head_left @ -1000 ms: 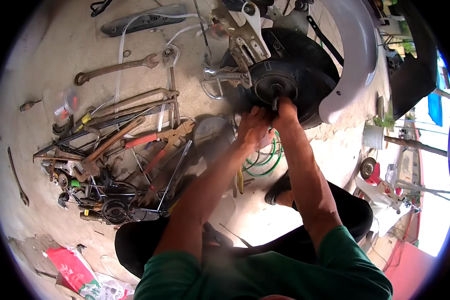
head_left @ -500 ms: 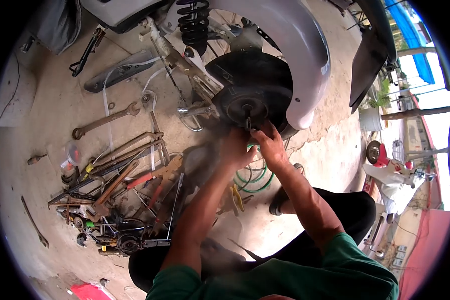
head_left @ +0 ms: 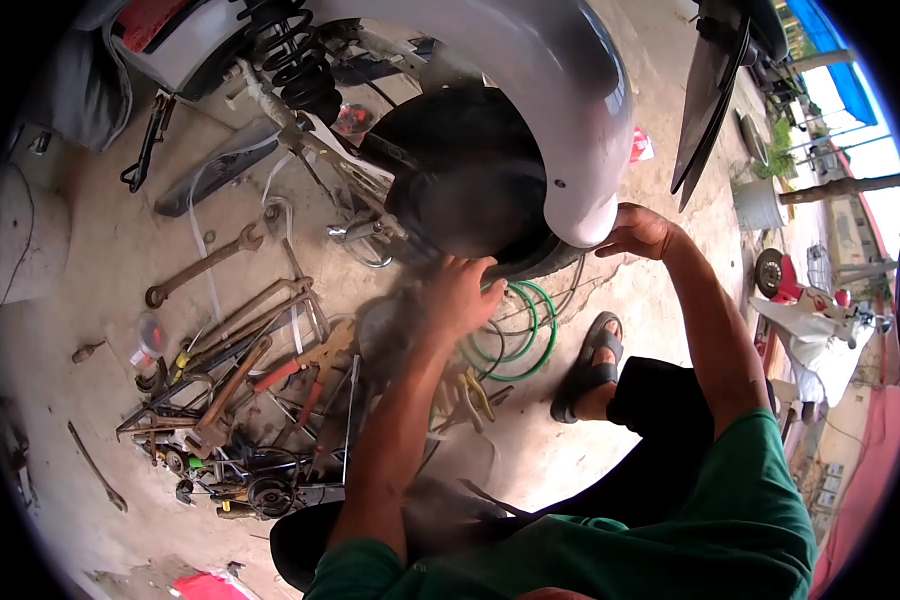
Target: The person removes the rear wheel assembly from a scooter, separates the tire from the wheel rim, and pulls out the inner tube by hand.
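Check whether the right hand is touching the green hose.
Apart. The head view shows it: the right hand is up by the mudguard's lower end, with floor visible between it and the green hose.

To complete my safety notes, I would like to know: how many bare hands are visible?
2. The left hand is at the lower edge of the black wheel; the right hand is beside the lower tip of the pale fender. I see no others.

- Wheel (head_left: 470, 212) under the fender (head_left: 575, 110)
- Left hand (head_left: 457, 298) at the wheel's near edge
- Right hand (head_left: 638, 232) just right of the fender's tip
- Tool pile (head_left: 275, 376) left; 1 wrench (head_left: 205, 268) behind it
- Hose (head_left: 542, 350) before the wheel
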The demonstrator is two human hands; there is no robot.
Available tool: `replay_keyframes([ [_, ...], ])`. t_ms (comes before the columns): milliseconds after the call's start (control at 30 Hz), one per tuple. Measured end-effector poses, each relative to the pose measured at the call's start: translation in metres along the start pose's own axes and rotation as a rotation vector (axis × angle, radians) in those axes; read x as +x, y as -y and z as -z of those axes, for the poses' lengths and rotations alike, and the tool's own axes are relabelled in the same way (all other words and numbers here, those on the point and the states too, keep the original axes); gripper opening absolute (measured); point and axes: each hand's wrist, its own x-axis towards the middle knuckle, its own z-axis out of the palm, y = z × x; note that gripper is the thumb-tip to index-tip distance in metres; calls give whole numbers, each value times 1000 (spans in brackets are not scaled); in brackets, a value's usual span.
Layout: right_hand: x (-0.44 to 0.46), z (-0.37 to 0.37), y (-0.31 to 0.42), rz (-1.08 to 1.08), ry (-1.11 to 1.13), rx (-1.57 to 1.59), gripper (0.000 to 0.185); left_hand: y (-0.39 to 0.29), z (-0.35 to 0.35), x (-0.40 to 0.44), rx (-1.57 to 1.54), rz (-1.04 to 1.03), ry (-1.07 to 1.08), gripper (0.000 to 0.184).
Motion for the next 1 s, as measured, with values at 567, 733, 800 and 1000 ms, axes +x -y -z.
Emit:
replay_keyframes([
  [567,135,11,24,65,427,261,54,-6,-26,3,139,113,-185,43],
  [733,71,-43,47,81,115,331,53,-30,-24,11,150,266,-130,56],
  [800,63,-50,46,113,83,368,52,-36,-30,12,243,291,-169,61],
  [1000,51,-51,51,153,101,372,55,-47,-46,17,343,270,-310,80],
])
